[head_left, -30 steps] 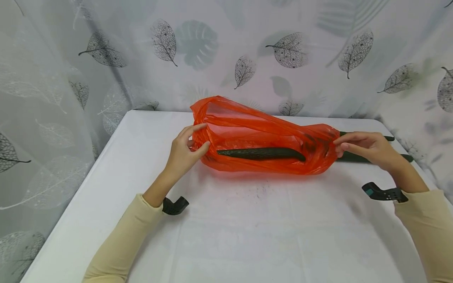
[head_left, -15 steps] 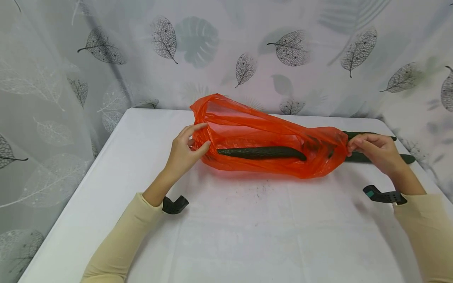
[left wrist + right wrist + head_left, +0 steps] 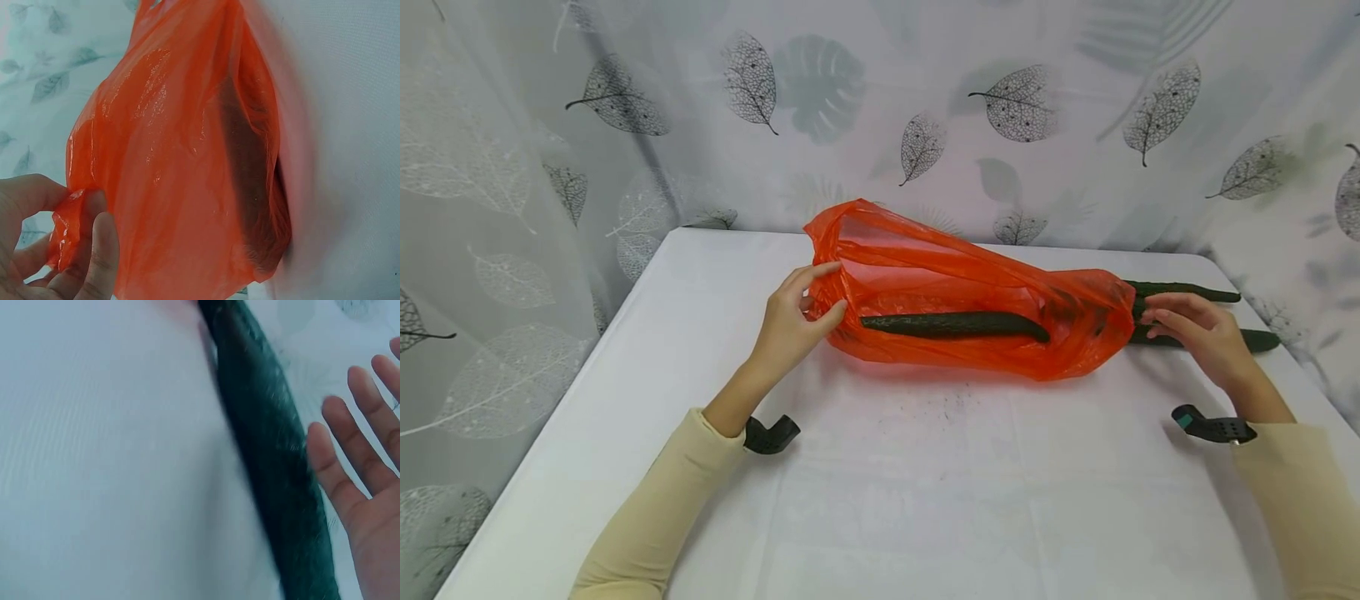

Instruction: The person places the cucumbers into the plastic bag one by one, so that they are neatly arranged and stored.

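A thin red plastic bag (image 3: 917, 279) lies stretched along the back of the table. My left hand (image 3: 797, 312) pinches a gathered fold of it at the left end, between thumb and fingers. Through the film shows a long dark green cucumber (image 3: 955, 325); the left wrist view shows a dark shape (image 3: 247, 169) inside. Past the bag's right end lie a rear cucumber (image 3: 1206, 292) and a front cucumber (image 3: 1258, 340). Over them is my right hand (image 3: 1198, 329), holding nothing. In the right wrist view its relaxed fingers (image 3: 322, 447) are beside a cucumber (image 3: 269, 444).
The white-covered table (image 3: 917, 483) extends toward me, in front of the bag. A leaf-patterned curtain (image 3: 865, 100) hangs right behind the table's back edge and around the sides. Black wrist cameras sit on both wrists.
My right hand first pulled the bag's right edge a little to the right over the cucumbers, then let go and moved slightly away. My left hand has kept its hold.
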The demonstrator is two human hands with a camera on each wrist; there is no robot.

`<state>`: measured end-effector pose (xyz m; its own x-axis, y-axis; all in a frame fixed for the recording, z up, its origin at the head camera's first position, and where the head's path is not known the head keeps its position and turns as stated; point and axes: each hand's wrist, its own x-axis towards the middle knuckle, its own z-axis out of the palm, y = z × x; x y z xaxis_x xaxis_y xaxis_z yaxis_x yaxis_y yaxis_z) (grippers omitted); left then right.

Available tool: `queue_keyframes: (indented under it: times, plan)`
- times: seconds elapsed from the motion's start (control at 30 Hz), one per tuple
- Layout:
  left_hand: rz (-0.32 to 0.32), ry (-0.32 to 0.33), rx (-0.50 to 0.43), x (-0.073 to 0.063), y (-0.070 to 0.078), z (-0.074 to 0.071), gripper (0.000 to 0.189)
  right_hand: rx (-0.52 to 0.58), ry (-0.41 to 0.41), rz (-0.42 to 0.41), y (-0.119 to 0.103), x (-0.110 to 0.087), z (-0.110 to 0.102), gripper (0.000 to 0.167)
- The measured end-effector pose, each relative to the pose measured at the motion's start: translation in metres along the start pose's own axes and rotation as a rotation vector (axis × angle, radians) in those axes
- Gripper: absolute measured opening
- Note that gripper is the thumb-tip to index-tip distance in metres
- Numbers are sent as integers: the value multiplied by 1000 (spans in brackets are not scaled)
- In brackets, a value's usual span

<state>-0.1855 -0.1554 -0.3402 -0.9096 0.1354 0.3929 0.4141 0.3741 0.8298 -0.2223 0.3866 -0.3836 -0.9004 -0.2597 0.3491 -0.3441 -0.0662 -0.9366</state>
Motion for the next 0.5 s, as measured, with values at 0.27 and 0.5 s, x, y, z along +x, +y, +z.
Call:
queue_keyframes:
  times: [0.27,0.5]
  plan:
    - [4,0,11,1,-1,1,47,-208,137,61,6,-10,-13,24]
    - [-5,-1,13,0,0,1,47,-410,143,112,13,-13,-23,23]
